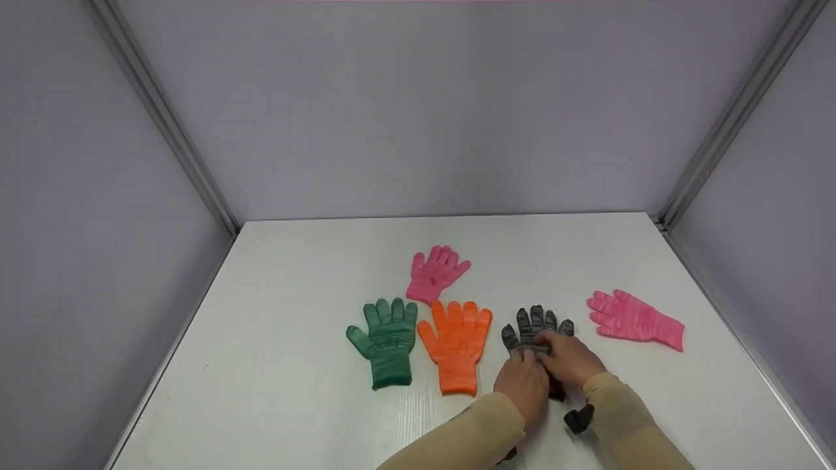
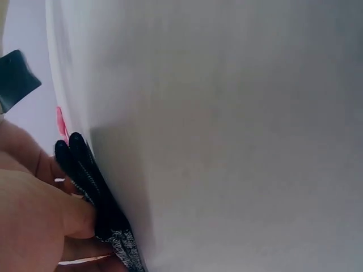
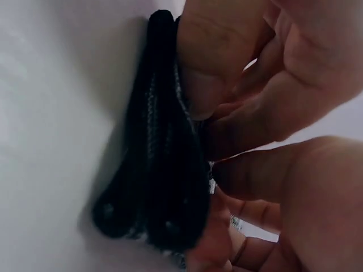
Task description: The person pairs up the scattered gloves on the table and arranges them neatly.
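Note:
A dark grey streaked knit glove (image 1: 537, 320) lies on the white table with its fingers pointing away from me. My left hand (image 1: 524, 385) is over its lower palm and cuff from the left, and my right hand (image 1: 571, 358) comes in from the right. The two hands nearly meet, fingertips pinching the fabric. In the left wrist view the dark cuff (image 2: 91, 175) stands a little off the table beside the fingers. Close up in the right wrist view, a thumb presses against the dark folded fabric (image 3: 161, 130). Part of the glove is hidden beneath both hands.
To the left lie an orange glove (image 1: 456, 346) and a green glove (image 1: 386, 343), both flat. A pink glove (image 1: 437, 273) lies behind them, another pink glove (image 1: 637, 318) at the right. Grey panels (image 1: 418, 111) wall the table (image 1: 281, 313) at the back and sides.

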A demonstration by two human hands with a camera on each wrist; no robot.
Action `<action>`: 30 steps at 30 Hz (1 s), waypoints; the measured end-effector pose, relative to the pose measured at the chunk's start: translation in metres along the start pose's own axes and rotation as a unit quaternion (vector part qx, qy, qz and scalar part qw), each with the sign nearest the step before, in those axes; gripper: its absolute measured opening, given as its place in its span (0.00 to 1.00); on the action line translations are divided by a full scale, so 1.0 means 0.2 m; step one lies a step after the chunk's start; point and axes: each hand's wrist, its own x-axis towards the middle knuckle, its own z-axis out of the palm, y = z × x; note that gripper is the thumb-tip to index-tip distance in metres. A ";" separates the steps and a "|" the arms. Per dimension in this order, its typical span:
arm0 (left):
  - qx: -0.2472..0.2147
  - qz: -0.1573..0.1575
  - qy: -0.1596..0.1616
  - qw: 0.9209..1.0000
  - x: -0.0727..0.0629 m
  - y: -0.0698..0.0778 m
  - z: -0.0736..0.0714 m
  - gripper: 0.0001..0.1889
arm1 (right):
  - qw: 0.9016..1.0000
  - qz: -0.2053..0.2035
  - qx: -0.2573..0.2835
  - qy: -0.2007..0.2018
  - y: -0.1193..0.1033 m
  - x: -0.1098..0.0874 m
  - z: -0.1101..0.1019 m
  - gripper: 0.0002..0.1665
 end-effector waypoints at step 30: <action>-0.030 -0.004 -0.039 0.999 0.02 0.00 0.01 0.23 | 0.998 -0.016 0.034 0.059 -0.02 0.11 0.03 0.16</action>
